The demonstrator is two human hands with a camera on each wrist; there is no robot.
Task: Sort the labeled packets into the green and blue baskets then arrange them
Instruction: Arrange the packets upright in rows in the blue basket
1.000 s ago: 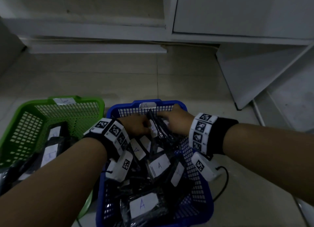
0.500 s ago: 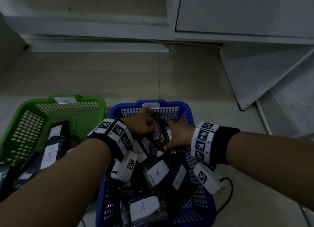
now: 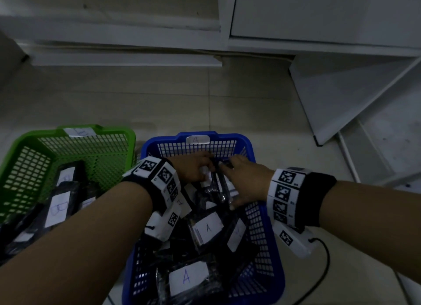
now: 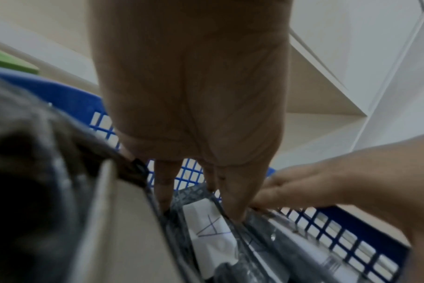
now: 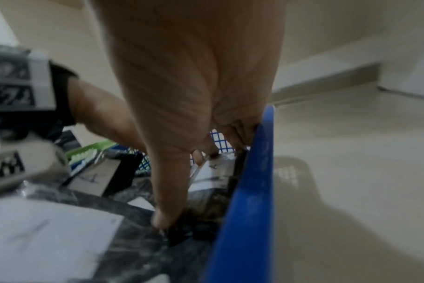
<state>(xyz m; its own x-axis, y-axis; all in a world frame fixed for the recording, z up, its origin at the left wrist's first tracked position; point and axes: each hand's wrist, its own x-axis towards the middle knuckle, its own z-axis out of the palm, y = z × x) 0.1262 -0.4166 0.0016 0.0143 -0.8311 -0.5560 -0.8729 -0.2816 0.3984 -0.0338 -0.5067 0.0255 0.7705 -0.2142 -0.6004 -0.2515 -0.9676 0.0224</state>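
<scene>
Both hands are at the far end of the blue basket (image 3: 271, 231), which carries an "A" tag. My left hand (image 3: 196, 170) pinches the top of an upright black packet (image 4: 211, 226) with a white "A" label. Close on its right, my right hand (image 3: 241, 181) grips upright packets (image 5: 218, 168) beside the basket's right wall (image 5: 249, 191), thumb on the near side and fingers behind. More "A" packets (image 3: 189, 277) lie loose in the near half. The green basket (image 3: 22, 158) to the left holds "B" packets (image 3: 57, 209).
The baskets stand side by side on a pale tiled floor (image 3: 159, 99). White cabinet fronts (image 3: 319, 12) run along the back, and a white panel (image 3: 341, 95) leans at the right. A black cable (image 3: 323, 270) trails from my right wrist unit.
My hands have drawn closer together at the far end of the blue basket. The packet that stuck up between them now sits lower among the upright ones.
</scene>
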